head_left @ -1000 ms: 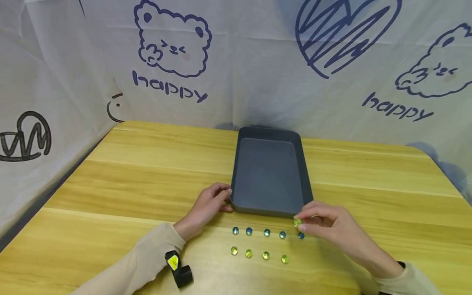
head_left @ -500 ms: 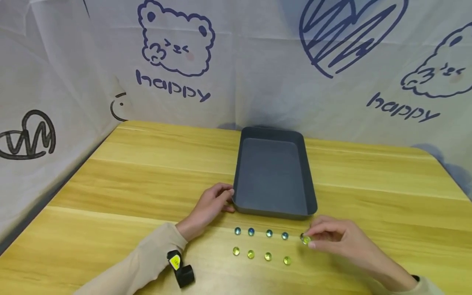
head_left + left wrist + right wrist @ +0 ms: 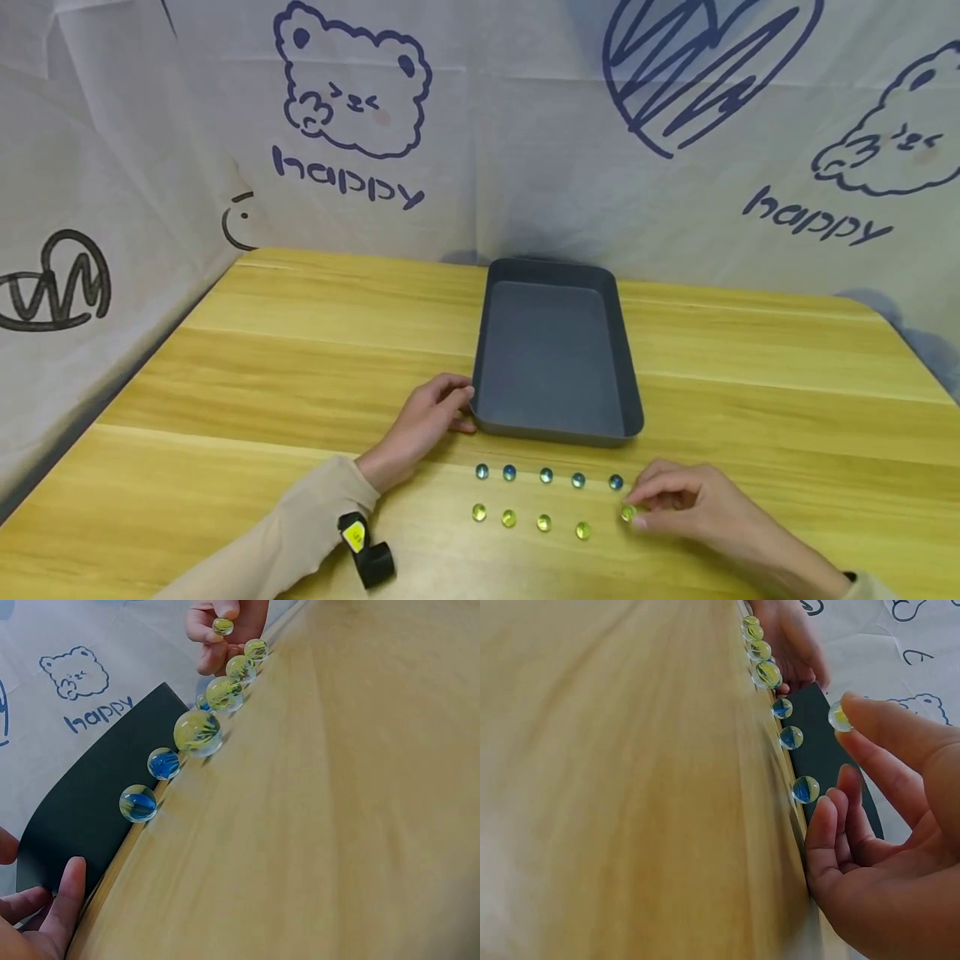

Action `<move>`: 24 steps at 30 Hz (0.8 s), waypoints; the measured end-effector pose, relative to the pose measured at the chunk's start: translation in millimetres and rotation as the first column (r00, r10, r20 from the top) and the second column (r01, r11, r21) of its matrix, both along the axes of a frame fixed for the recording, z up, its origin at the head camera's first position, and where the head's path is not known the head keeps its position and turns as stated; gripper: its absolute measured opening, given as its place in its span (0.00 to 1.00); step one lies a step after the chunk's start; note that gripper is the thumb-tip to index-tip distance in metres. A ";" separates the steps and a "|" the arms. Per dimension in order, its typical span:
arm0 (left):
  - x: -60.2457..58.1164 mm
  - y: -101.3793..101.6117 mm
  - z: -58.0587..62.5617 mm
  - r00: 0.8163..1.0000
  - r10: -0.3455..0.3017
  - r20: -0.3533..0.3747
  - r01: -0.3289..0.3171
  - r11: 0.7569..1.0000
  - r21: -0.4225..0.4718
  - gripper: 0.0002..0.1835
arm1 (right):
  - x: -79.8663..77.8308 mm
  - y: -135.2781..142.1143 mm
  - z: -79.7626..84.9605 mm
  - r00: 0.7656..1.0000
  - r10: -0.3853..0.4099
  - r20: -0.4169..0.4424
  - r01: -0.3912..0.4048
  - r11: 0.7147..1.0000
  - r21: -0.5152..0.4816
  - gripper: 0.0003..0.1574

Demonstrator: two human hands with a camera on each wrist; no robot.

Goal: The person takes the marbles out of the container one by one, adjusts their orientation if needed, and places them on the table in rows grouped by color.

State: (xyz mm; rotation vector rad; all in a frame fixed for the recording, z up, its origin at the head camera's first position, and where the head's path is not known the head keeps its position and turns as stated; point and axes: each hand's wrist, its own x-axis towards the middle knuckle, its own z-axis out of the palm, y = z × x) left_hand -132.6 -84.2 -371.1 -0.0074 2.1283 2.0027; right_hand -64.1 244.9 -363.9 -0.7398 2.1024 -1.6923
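My right hand (image 3: 693, 504) pinches a clear yellow-green marble (image 3: 628, 513) between thumb and index finger, just beyond the right end of the near row. In the right wrist view the pinched marble (image 3: 840, 717) shows at the fingertips, while the other fingers curl loosely beneath. Several yellow marbles (image 3: 543, 522) form that near row on the wooden table (image 3: 300, 333). Behind them runs a row of several blue marbles (image 3: 546, 475). My left hand (image 3: 423, 421) rests at the near left corner of a dark grey rectangular tray (image 3: 555, 358), its fingers relaxed against the wall (image 3: 97, 787).
A white cloth (image 3: 510, 167) with bear and heart drawings hangs behind the table and along its left side. The tray stands bare inside, just behind the blue row. A black wrist camera (image 3: 366, 550) is strapped at the left sleeve.
The right hand has carried the yellow marble from beside the tray's near right corner down past the last blue marble toward the near row. The left hand stays at the tray.
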 end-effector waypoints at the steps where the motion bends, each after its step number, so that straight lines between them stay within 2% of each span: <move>1: 0.0 -0.1 -0.1 1.000 0.000 -0.001 0.000 1.000 0.002 0.16 | -0.4 0.2 -0.5 1.000 0.002 -0.012 -0.002 1.000 0.010 0.13; 10: 0.0 -0.5 0.4 1.000 -0.002 -0.002 0.002 1.000 0.008 0.16 | -3.2 -0.5 -0.6 0.999 0.030 -0.029 -0.026 0.990 0.142 0.08; 15: -0.2 -0.1 0.0 1.000 -0.002 0.005 0.002 1.000 0.005 0.16 | -2.4 -2.1 -0.6 0.997 0.050 -0.064 -0.039 0.984 0.173 0.08; 24: 0.2 -0.6 -0.9 1.000 -0.001 0.003 0.001 1.000 0.004 0.16 | -1.7 -3.5 2.7 0.996 0.061 -0.058 -0.047 0.973 0.224 0.08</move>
